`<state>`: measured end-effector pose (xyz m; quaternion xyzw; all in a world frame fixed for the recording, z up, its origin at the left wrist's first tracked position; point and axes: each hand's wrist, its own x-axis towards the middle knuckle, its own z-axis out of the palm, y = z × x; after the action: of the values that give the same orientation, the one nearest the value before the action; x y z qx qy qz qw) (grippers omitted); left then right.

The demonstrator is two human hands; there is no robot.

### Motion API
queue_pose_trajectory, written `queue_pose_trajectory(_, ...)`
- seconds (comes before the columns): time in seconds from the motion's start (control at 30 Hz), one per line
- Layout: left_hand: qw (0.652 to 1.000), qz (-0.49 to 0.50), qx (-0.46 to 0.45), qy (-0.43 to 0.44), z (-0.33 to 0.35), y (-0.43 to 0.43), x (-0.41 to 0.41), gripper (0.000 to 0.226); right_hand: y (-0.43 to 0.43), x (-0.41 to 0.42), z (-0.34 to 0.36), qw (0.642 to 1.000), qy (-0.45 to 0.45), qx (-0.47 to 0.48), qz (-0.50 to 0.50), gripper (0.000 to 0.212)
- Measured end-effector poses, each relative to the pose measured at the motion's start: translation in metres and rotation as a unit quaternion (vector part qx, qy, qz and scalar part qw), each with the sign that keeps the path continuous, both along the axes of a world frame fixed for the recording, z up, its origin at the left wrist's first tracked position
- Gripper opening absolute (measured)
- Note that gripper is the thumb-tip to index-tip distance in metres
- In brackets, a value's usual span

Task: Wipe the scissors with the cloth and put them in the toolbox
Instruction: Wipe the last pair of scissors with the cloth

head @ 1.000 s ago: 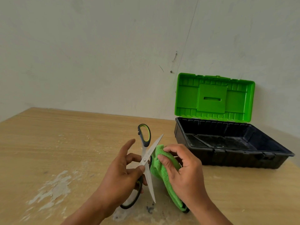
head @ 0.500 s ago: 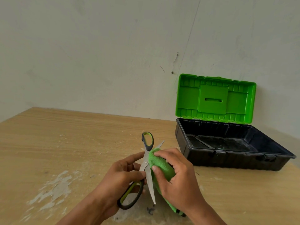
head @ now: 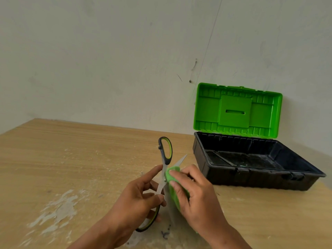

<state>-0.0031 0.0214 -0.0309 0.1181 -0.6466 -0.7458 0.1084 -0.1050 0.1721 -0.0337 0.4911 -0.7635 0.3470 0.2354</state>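
Note:
The scissors [head: 165,153] have black-and-green handles and steel blades spread apart. My left hand [head: 138,198] grips them near the pivot and the lower handle, above the wooden table. My right hand [head: 195,193] presses a green cloth [head: 173,186] against one blade; the cloth covers most of that blade, and only the tip shows beyond it. The toolbox [head: 203,153] stands to the right, black tray with its green lid upright against the wall.
The wooden table [head: 71,159] has white scuffed patches at the front left and a small dark mark below the hands. A thin metal strip lies inside the toolbox tray. A plain wall stands right behind the table.
My right hand has slid the cloth toward my left hand, along the blade to the pivot. The scissors have tilted a little more upright; my left hand keeps its grip.

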Motion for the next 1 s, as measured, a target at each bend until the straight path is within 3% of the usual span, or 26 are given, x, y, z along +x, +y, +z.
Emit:
queue_pose_trajectory(0.2,1.0,-0.015,-0.021,0.014,0.004,0.004,0.0,0.067,0.005,-0.012,0.006,0.998,0.008,-0.016,-0.057,0.024)
queue_pose_trajectory(0.33,1.0,-0.015,-0.012,0.019,0.002,0.002,0.0,0.068,0.003,0.0,0.004,1.0,0.02,0.012,0.005,0.022)
queue_pose_trajectory(0.47,1.0,-0.017,-0.011,0.017,0.002,-0.002,0.001,0.062,0.003,-0.018,0.007,0.998,0.013,-0.046,-0.05,0.017)
queue_pose_trajectory(0.63,1.0,-0.019,0.005,0.007,0.007,0.002,0.005,0.048,0.002,-0.002,0.005,0.999,0.011,-0.002,0.031,0.019)
queue_pose_trajectory(0.77,1.0,-0.016,-0.021,-0.011,0.01,0.002,0.006,0.041,0.0,-0.022,0.008,0.997,0.003,-0.058,-0.045,0.016)
queue_pose_trajectory(0.9,0.999,-0.01,-0.038,-0.017,0.012,0.003,0.009,0.04,0.002,-0.003,0.005,1.0,0.002,-0.005,0.024,0.018)
queue_pose_trajectory(1.0,0.999,-0.008,-0.046,-0.023,0.013,0.002,0.008,0.04,0.0,-0.019,0.006,0.998,0.004,-0.051,-0.031,0.018)
